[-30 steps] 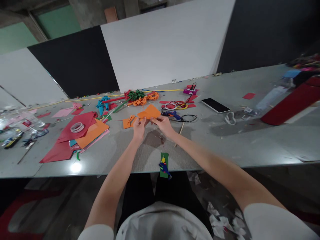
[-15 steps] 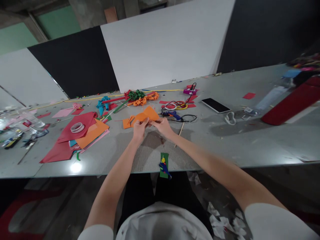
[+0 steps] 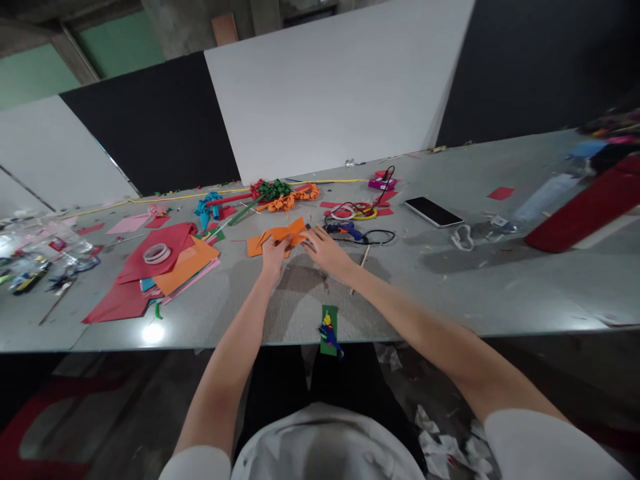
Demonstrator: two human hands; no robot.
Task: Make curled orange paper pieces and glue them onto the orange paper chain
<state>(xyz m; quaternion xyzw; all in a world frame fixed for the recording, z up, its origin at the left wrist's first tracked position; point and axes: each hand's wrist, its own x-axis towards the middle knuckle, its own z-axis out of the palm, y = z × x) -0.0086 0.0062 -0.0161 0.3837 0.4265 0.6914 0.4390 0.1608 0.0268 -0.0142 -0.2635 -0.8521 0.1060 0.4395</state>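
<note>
A folded piece of orange paper [image 3: 295,228] stands slightly raised over the table in front of me. My left hand [image 3: 275,253] is closed on its near left side, thumb on top. At the paper's right edge is my right hand [image 3: 324,251], its fingers stretched out and somewhat apart, the tips touching or very near the paper. More cut orange pieces [image 3: 255,247] lie just left of the folded one. Beyond my right hand rests a blue glue gun [image 3: 345,230] with a black cable. A thin wooden stick [image 3: 361,267] lies beside my right wrist.
Red sheets [image 3: 131,283], an orange sheet [image 3: 193,265] and a tape roll [image 3: 157,253] are stacked at left. Curled paper flowers [image 3: 274,192] lie behind. Rightward are a phone [image 3: 434,211] and a red bottle [image 3: 585,207]. A green strip [image 3: 329,347] overhangs the near edge.
My right hand has gone from pinching the orange paper to stretched fingers at its right edge. The paper's folds have shifted, and my left hand has moved slightly left and down.
</note>
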